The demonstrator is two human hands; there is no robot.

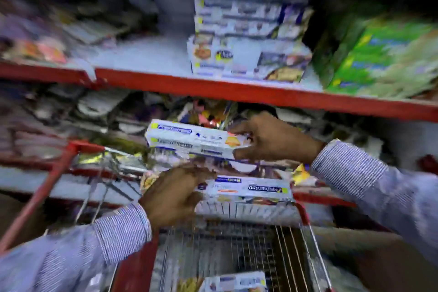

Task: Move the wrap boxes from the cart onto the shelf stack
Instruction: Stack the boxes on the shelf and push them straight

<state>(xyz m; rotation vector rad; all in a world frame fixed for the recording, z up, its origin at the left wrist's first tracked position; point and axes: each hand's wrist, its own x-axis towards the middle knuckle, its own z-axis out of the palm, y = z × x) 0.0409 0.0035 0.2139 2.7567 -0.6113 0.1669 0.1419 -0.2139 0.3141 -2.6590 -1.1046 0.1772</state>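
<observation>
My right hand (272, 137) grips one end of a long white wrap box (189, 140), held level in the air above the cart. My left hand (175, 194) closes on the end of a second wrap box (246, 188) lying on several more boxes at the cart's far end. Another wrap box (237, 282) lies low in the cart basket (237, 244). On the upper shelf (213, 87) stands a stack of the same boxes (248, 38). The picture is blurred by motion.
Green packages (384, 57) stand right of the stack, and blurred goods fill the shelf's left end. Bare shelf surface (147, 54) lies left of the stack. A lower shelf behind my hands holds plates and foil goods. The cart has a red rim (47, 187).
</observation>
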